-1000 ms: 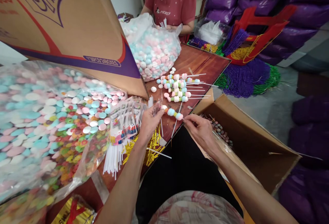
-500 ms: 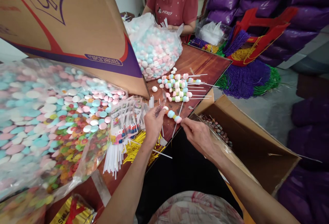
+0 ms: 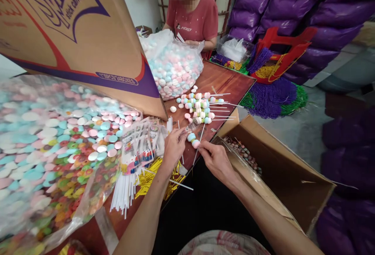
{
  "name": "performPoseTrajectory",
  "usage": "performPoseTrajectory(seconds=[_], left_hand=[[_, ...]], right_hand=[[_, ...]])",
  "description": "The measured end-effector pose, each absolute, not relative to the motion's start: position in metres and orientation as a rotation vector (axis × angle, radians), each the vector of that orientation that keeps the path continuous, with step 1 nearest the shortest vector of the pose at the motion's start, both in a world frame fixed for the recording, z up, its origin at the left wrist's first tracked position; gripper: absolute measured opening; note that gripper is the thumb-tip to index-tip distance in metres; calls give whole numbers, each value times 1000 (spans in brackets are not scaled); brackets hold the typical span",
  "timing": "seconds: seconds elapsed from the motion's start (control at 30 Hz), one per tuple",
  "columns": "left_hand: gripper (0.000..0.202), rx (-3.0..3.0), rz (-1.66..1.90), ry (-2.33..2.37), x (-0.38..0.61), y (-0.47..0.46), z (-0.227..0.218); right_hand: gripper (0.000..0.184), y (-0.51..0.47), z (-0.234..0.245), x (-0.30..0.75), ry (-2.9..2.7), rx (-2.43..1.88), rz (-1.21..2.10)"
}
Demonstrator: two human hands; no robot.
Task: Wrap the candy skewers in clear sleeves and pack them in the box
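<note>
Between my hands is a candy skewer (image 3: 193,140) of pastel marshmallows, its pink end towards my right hand (image 3: 216,159). That hand is closed in a pinch at the skewer's lower end, where the stick is hidden by the fingers. My left hand (image 3: 175,147) is closed on a small clear plastic bag (image 3: 191,125) at the skewer's far end. Whether the tip is inside the bag, I cannot tell. Just beyond lies a pile of finished-looking marshmallow skewers (image 3: 200,106), sticks pointing right. Printed clear bags (image 3: 143,139) lie left of my left hand.
White sticks (image 3: 124,192) and gold twist ties (image 3: 149,179) lie near my left forearm. A large bag of marshmallows and gummy rings (image 3: 67,141) covers the left side. A tall carton (image 3: 96,48) stands behind it. An open box (image 3: 281,180) is at right; a co-worker (image 3: 195,20) sits opposite.
The view has shifted slightly, so most things sit a little lower and further left. Both hands keep their hold, and the skewer's far end is now more covered by my left hand and the bag.
</note>
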State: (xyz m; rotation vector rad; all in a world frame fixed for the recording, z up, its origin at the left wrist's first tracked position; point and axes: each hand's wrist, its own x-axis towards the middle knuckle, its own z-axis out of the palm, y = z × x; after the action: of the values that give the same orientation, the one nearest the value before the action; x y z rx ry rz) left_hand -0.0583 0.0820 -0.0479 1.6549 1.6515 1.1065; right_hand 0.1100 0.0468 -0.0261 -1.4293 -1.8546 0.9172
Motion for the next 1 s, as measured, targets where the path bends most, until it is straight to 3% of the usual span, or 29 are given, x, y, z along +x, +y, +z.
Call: performPoseTrajectory(seconds=[0.2, 0.67, 0.77, 0.9, 1.0], left_hand=[[25, 1620, 1079, 1602, -62, 85, -48], [30, 1551, 1041, 1570, -71, 86, -47], [39, 1547, 924, 1699, -80, 83, -29], [30, 1876, 794, 2018, -90, 82, -9], [35, 1993, 660, 2108, -92, 83, -8]], right_hand=[[32, 50, -32, 117, -1866, -1446, 920], [26, 55, -18, 88, -2174, -1757, 596], [28, 56, -11, 98, -2309, -1730, 514], [30, 64, -5, 120, -2478, -1596, 418], [31, 80, -9, 133, -2392, -1575, 299]])
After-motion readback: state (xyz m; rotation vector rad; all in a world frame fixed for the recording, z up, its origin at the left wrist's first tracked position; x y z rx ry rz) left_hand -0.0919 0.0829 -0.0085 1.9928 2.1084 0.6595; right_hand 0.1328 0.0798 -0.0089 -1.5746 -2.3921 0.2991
